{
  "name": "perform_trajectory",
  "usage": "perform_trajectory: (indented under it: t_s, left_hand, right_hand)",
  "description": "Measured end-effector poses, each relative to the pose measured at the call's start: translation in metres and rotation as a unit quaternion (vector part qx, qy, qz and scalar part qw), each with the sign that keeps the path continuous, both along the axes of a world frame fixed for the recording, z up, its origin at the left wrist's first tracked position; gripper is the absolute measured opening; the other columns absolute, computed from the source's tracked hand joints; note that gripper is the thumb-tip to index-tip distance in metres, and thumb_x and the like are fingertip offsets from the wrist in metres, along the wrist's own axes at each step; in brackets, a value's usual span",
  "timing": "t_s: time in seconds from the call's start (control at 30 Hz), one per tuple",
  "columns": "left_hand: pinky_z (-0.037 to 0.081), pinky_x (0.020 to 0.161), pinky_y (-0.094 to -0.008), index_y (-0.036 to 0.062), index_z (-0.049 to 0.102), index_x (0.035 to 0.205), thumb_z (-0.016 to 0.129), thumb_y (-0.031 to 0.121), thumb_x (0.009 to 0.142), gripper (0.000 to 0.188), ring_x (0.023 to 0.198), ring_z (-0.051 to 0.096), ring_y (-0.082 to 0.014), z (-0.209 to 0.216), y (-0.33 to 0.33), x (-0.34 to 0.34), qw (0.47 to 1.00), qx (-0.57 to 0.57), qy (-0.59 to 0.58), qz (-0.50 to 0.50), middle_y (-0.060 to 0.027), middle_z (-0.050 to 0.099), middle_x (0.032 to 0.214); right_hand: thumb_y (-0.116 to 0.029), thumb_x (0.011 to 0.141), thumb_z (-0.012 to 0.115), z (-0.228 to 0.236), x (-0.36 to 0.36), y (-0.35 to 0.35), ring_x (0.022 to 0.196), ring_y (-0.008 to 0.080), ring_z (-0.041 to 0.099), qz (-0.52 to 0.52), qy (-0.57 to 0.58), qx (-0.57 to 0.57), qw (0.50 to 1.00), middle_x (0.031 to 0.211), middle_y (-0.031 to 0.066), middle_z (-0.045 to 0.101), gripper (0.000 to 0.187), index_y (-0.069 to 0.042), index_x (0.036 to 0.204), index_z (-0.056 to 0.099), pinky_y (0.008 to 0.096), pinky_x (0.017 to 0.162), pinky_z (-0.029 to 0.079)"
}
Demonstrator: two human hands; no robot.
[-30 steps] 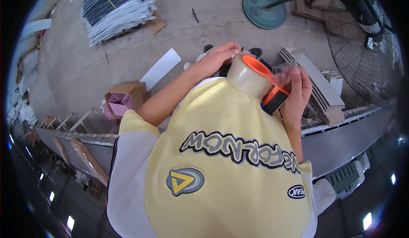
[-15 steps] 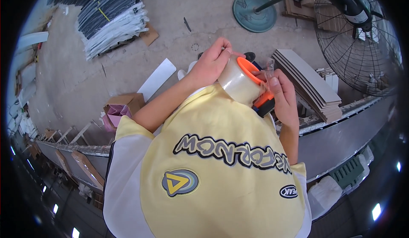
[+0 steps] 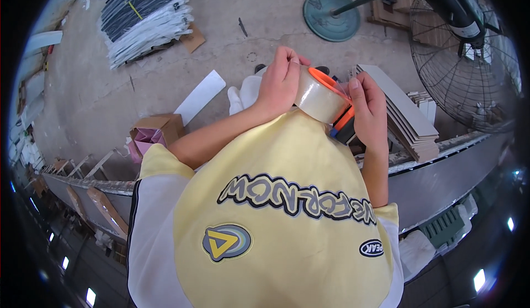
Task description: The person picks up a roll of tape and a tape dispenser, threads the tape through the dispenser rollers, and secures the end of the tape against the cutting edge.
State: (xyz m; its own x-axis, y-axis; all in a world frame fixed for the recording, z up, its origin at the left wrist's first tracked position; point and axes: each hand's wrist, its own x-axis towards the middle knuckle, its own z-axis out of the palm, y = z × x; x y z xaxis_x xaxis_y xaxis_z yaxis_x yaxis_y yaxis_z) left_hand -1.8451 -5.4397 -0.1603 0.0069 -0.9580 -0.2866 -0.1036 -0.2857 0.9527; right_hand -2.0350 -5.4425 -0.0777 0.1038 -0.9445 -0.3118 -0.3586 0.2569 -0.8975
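A wide roll of clear packing tape (image 3: 317, 100) sits on a dispenser with an orange ring (image 3: 324, 78) and a dark handle (image 3: 345, 127), held in front of my yellow shirt. My left hand (image 3: 282, 80) is closed on the roll's left side, its fingertips hidden behind the far edge. On the other side, my right hand (image 3: 370, 105) pinches a crumpled, transparent piece of tape (image 3: 352, 75) between thumb and fingers, next to the orange ring. The dark handle lies just left of this hand's heel; whether the palm touches it I cannot tell.
To the right lean stacked grey-brown boards (image 3: 400, 109), below a large caged fan (image 3: 464, 70) with a green round base (image 3: 331, 15). At left are an open cardboard box (image 3: 160, 128), a white strip (image 3: 200, 98) and a pile of dark and white lengths (image 3: 146, 24).
My left hand has shifted slightly right along the roll and turned more upright. The right hand has risen a little, lifting the clear piece of tape. The roll has tilted slightly.
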Motion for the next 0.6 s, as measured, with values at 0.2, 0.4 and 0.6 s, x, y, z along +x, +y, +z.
perform_trajectory:
  t_s: [0.2,0.4,0.6]
  left_hand:
    - [0.051,0.087,-0.0319,0.0109,0.045,0.104,0.042,0.022,0.107,0.012,0.102,0.065,-0.0189,0.008,-0.002,0.026,0.940,0.211,0.268,-0.002,-0.0117,0.064,0.123]
    - [0.054,0.083,-0.0309,0.0093,0.045,0.110,0.042,0.023,0.108,0.014,0.100,0.066,-0.0188,0.021,0.010,0.041,0.932,0.253,0.259,-0.022,-0.0114,0.063,0.122]
    - [0.052,0.085,-0.0315,0.0082,0.051,0.108,0.048,0.025,0.106,0.017,0.098,0.064,-0.0168,0.029,0.011,0.042,0.914,0.283,0.289,0.002,-0.0080,0.063,0.111]
  right_hand:
    - [-0.018,0.105,0.052,-0.013,-0.022,-0.005,0.074,0.0035,0.043,-0.042,-0.180,0.086,0.979,0.079,-0.0050,0.051,0.025,-0.004,0.084,0.052,0.0216,0.067,0.039]
    - [-0.021,0.105,0.053,-0.020,-0.026,0.007,0.075,0.0029,0.042,0.008,-0.182,0.065,0.981,0.078,-0.0050,0.051,0.027,-0.005,0.083,0.052,0.0207,0.066,0.037]
    - [-0.021,0.105,0.053,-0.020,-0.021,0.017,0.073,0.0031,0.042,-0.003,-0.177,0.022,0.984,0.077,-0.0048,0.053,0.029,-0.005,0.081,0.052,0.0201,0.066,0.037]
